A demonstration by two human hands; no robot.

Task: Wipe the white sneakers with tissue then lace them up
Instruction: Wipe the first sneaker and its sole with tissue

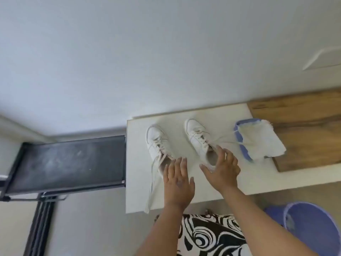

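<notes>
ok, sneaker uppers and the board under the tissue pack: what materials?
Sneaker uppers: smooth white leather or synthetic, going by the faint sheen; which one is unclear. Board: wood or wood-look laminate, brown grain streaks, matte.

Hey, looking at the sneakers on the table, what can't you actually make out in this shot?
Head view:
- Heel of the left sneaker: covered by the left hand.
- Heel of the right sneaker: behind the right hand.
- Tissue pack: print too blurred to read.
- Purple bin: cut off by the frame edge.
- How far the laces are threaded: too small.
</notes>
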